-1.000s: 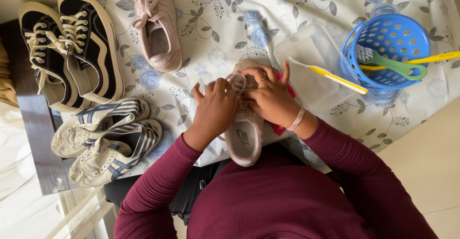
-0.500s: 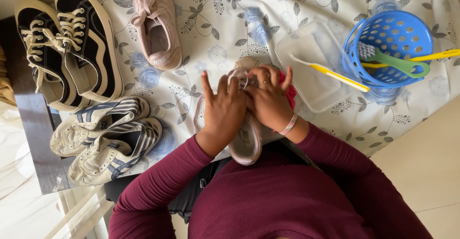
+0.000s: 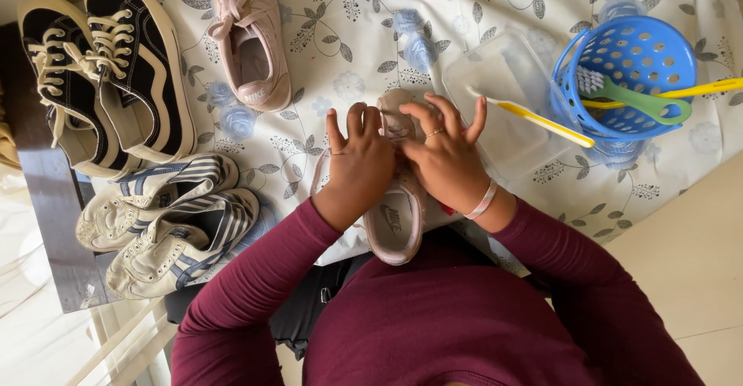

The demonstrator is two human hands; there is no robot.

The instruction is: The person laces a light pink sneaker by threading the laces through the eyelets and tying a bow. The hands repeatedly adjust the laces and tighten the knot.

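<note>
A pale pink sneaker (image 3: pixel 396 223) lies heel toward me on the flowered cloth (image 3: pixel 340 38). My left hand (image 3: pixel 360 162) rests over its left side with fingers spread upward. My right hand (image 3: pixel 449 158), with a ring and a pink wristband, covers the laces beside it, fingers pinched near the tongue. A loose lace loops out at the sneaker's left. Its matching pink sneaker (image 3: pixel 251 38) lies farther away at the top.
A black-and-cream pair of sneakers (image 3: pixel 108 76) and a white pair with blue stripes (image 3: pixel 166 216) sit at the left. A clear plastic tub (image 3: pixel 511 104) with a yellow toothbrush (image 3: pixel 534 119) and a blue basket (image 3: pixel 631 76) holding brushes stand at the right.
Both hands have shifted slightly up the shoe and their fingers have spread more. The shoe has stayed in place.
</note>
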